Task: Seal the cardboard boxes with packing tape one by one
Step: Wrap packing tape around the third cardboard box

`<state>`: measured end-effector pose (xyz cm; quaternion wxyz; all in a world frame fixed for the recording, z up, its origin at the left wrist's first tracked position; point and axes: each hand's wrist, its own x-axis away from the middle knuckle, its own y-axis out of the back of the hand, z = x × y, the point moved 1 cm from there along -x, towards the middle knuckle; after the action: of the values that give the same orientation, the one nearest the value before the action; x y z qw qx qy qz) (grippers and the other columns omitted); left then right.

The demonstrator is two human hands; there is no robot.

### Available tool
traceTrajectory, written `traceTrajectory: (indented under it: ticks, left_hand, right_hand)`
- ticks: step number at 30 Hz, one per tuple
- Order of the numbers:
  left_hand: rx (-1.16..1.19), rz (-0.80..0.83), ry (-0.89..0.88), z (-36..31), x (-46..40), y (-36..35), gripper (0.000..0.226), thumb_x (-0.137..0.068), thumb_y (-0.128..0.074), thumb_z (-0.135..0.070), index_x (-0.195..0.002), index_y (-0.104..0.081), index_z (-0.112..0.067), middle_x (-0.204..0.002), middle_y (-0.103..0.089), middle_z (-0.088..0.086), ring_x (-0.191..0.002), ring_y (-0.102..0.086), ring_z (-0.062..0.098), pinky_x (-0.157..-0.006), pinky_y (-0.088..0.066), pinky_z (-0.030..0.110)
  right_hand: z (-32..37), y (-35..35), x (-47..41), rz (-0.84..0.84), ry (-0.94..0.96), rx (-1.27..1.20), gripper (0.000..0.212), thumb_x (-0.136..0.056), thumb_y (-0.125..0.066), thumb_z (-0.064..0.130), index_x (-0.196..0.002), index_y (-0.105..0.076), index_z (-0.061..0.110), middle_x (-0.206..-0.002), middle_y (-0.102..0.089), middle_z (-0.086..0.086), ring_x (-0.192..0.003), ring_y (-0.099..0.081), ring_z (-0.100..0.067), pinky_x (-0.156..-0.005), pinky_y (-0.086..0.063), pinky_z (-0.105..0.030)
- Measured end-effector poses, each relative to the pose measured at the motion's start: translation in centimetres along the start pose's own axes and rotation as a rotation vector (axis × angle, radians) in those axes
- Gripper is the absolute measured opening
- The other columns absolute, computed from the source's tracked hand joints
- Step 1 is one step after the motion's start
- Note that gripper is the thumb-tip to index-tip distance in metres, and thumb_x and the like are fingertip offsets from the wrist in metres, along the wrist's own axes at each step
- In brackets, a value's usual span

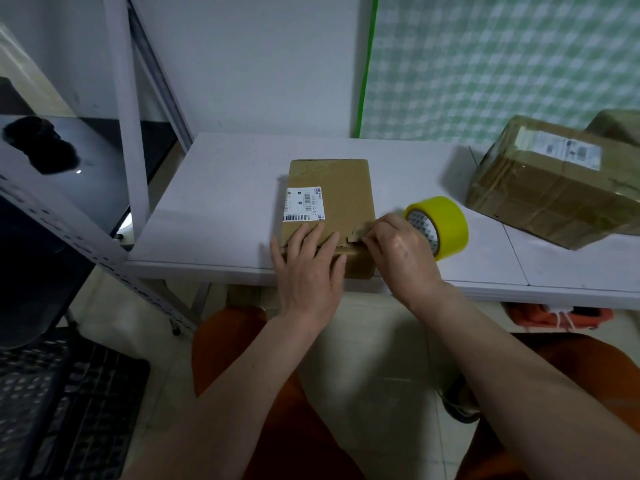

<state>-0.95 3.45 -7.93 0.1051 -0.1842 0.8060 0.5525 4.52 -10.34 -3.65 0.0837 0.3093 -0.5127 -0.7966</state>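
Observation:
A small cardboard box with a white shipping label lies on the white table, close to its front edge. My left hand lies flat on the near end of the box, fingers straight and spread, pressing it down. My right hand is at the box's near right corner, its fingertips pinching at the torn flap edge or tape there. A roll of yellow packing tape stands on its edge just right of my right hand, touching or nearly touching it.
A larger taped cardboard box with a label sits tilted at the table's right rear, another box behind it. A grey metal shelf frame stands on the left. A black crate is on the floor at lower left.

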Motion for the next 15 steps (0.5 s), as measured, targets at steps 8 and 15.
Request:
traceTrajectory:
  ticks: [8, 15]
  left_hand:
    - [0.015, -0.022, -0.004, 0.07, -0.36, -0.19, 0.033, -0.092, -0.058, -0.030, -0.124, -0.064, -0.023, -0.137, -0.055, 0.004, -0.132, -0.043, 0.025, -0.113, -0.013, 0.057]
    - [-0.046, -0.018, -0.056, -0.26, -0.31, -0.06, 0.033, -0.090, -0.061, -0.031, -0.122, -0.065, -0.024, -0.135, -0.056, 0.006, -0.130, -0.045, 0.027, -0.111, -0.012, 0.061]
  right_hand:
    - [-0.20, -0.33, 0.06, 0.009, -0.024, -0.020, 0.016, -0.089, -0.059, 0.010, -0.085, -0.066, -0.005, -0.092, -0.061, -0.020, -0.083, -0.059, -0.038, -0.066, -0.050, -0.045]
    - [-0.18, -0.88, 0.22, -0.021, -0.098, 0.003, 0.023, -0.091, -0.058, 0.019, -0.089, -0.069, -0.002, -0.100, -0.064, -0.014, -0.090, -0.061, -0.033, -0.067, -0.051, -0.044]
